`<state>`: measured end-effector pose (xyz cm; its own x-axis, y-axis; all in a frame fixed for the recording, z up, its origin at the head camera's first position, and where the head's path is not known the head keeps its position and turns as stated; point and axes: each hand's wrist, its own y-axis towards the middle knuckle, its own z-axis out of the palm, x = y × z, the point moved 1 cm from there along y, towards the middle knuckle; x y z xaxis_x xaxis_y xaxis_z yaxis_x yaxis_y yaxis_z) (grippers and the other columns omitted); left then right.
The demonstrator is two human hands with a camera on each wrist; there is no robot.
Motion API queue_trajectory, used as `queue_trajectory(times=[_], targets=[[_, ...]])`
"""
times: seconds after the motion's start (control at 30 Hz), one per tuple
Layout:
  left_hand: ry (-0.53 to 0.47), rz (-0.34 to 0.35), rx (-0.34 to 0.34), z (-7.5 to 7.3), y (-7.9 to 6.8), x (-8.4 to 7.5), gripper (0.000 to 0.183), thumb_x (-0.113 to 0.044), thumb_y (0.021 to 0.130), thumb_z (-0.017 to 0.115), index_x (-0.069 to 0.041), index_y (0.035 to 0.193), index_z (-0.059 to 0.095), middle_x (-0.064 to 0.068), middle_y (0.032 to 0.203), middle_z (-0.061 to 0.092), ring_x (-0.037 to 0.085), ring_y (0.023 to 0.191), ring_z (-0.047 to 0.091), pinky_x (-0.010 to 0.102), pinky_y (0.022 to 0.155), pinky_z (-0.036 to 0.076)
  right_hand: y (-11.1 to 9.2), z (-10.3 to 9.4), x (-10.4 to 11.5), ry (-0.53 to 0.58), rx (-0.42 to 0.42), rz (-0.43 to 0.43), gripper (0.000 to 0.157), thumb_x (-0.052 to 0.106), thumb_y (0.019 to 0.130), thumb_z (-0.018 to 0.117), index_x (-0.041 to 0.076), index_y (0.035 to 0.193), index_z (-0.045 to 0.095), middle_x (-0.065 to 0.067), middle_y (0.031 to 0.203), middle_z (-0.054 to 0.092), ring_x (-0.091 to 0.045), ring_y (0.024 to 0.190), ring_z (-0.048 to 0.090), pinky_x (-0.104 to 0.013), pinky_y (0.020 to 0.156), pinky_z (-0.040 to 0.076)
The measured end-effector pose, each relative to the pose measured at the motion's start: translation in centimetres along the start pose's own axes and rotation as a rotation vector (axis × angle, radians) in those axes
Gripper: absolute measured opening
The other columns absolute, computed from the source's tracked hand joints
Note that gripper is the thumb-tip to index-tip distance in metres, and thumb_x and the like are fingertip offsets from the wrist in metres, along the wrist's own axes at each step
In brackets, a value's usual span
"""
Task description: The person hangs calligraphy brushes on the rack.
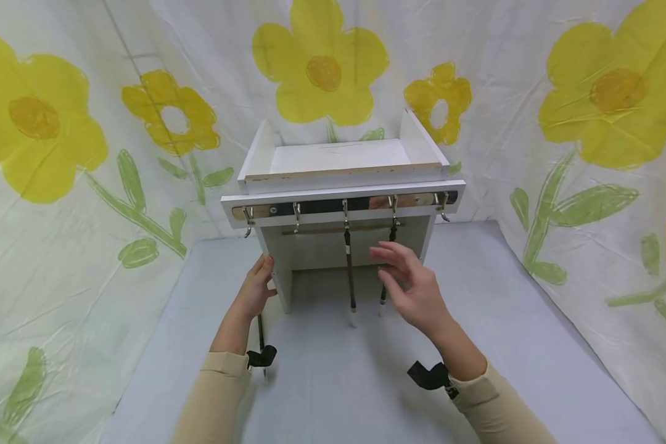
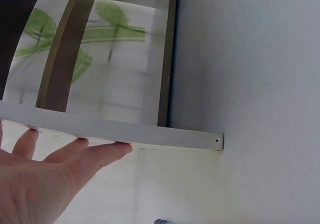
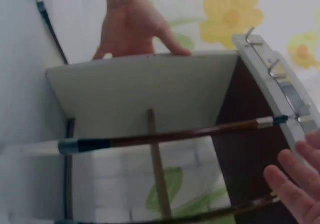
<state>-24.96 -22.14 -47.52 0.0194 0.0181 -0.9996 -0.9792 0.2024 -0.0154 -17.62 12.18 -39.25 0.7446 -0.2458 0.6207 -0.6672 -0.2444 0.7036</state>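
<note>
A white shelf unit carries a metal strip with several hooks across its front. Two calligraphy brushes with brown handles and pale tips hang there: one brush from the middle hook, another brush from the hook to its right. My left hand has its fingertips against the outer face of the left side panel. In front of the right-hand brush, my right hand is raised with bent, spread fingers, holding nothing. In the right wrist view its fingers are beside the hanging brushes.
A third dark brush shows beyond my left wrist, partly hidden by it. Inside the shelf unit runs a thin wooden bar. The grey-white tabletop spreads around it, with a flower-printed curtain behind.
</note>
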Motion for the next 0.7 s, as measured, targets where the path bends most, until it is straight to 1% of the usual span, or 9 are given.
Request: queue_trajectory(times=[0.07, 0.17, 0.27, 0.37, 0.47, 0.6, 0.63, 0.7], targets=[[0.001, 0.003, -0.001, 0.0, 0.0, -0.1, 0.076, -0.061, 0.104, 0.035, -0.021, 0.164, 0.009, 0.013, 0.169, 0.008, 0.043, 0.155, 0.006, 0.077, 0.111, 0.019, 0.1, -0.7, 0.0, -0.003, -0.062, -0.055, 0.055, -0.016, 0.089, 0.065, -0.001, 0.139, 0.051, -0.017, 0.129, 0.067, -0.023, 0.119, 0.066, -0.025, 0.093, 0.055], [0.000, 0.003, -0.005, 0.1, -0.1, -0.2, 0.075, -0.060, 0.105, 0.034, -0.021, 0.164, 0.010, 0.013, 0.169, 0.008, 0.043, 0.155, 0.006, 0.077, 0.111, 0.019, 0.2, -1.8, -0.4, 0.012, -0.165, -0.117, 0.056, -0.023, 0.083, 0.066, -0.007, 0.135, 0.052, -0.022, 0.124, 0.068, -0.022, 0.118, 0.067, -0.026, 0.096, 0.054], [0.003, 0.002, -0.004, 0.1, -0.3, -0.3, 0.075, -0.059, 0.105, 0.034, -0.021, 0.164, 0.009, 0.013, 0.169, 0.008, 0.043, 0.155, 0.006, 0.077, 0.111, 0.019, 0.3, -2.7, -0.8, 0.042, -0.265, -0.159, 0.056, -0.027, 0.080, 0.064, -0.015, 0.132, 0.049, -0.029, 0.118, 0.068, -0.021, 0.117, 0.067, -0.028, 0.101, 0.051], [0.010, 0.001, -0.006, 0.1, -0.3, -0.3, 0.072, -0.058, 0.106, 0.033, -0.023, 0.164, 0.009, 0.012, 0.170, 0.008, 0.043, 0.155, 0.006, 0.076, 0.111, 0.019, 0.2, -3.6, -1.1, 0.080, -0.368, -0.185, 0.053, -0.027, 0.079, 0.064, -0.021, 0.128, 0.046, -0.032, 0.111, 0.068, -0.021, 0.114, 0.068, -0.030, 0.102, 0.051], [0.015, -0.001, -0.006, 0.1, -0.3, -0.3, 0.070, -0.056, 0.106, 0.032, -0.023, 0.164, 0.010, 0.011, 0.169, 0.009, 0.043, 0.155, 0.007, 0.076, 0.111, 0.020, 0.1, -4.2, -1.6, 0.108, -0.483, -0.186, 0.045, -0.024, 0.081, 0.064, -0.023, 0.123, 0.050, -0.026, 0.107, 0.071, -0.021, 0.107, 0.070, -0.030, 0.099, 0.052], [0.008, -0.004, -0.006, 0.1, -0.3, -0.3, 0.072, -0.057, 0.106, 0.033, -0.022, 0.164, 0.009, 0.012, 0.169, 0.008, 0.043, 0.155, 0.007, 0.076, 0.111, 0.020, -0.1, -4.8, -3.1, 0.136, -0.655, -0.141, 0.031, -0.016, 0.085, 0.066, -0.021, 0.114, 0.057, -0.013, 0.104, 0.073, -0.021, 0.101, 0.069, -0.029, 0.094, 0.054], [0.005, -0.004, -0.007, 0.1, -0.3, -0.3, 0.073, -0.058, 0.106, 0.033, -0.022, 0.164, 0.009, 0.013, 0.169, 0.008, 0.043, 0.155, 0.007, 0.076, 0.111, 0.020, -0.2, -4.9, -3.7, 0.146, -0.687, -0.122, 0.029, -0.015, 0.086, 0.066, -0.021, 0.113, 0.058, -0.011, 0.104, 0.072, -0.021, 0.101, 0.068, -0.029, 0.093, 0.054], [0.000, -0.002, -0.005, 0.1, -0.3, -0.3, 0.075, -0.059, 0.105, 0.034, -0.021, 0.164, 0.008, 0.013, 0.169, 0.008, 0.043, 0.155, 0.007, 0.076, 0.111, 0.020, -0.3, -5.0, -5.0, 0.172, -0.725, -0.080, 0.027, -0.014, 0.088, 0.066, -0.021, 0.113, 0.058, -0.010, 0.105, 0.069, -0.023, 0.102, 0.066, -0.029, 0.091, 0.054]])
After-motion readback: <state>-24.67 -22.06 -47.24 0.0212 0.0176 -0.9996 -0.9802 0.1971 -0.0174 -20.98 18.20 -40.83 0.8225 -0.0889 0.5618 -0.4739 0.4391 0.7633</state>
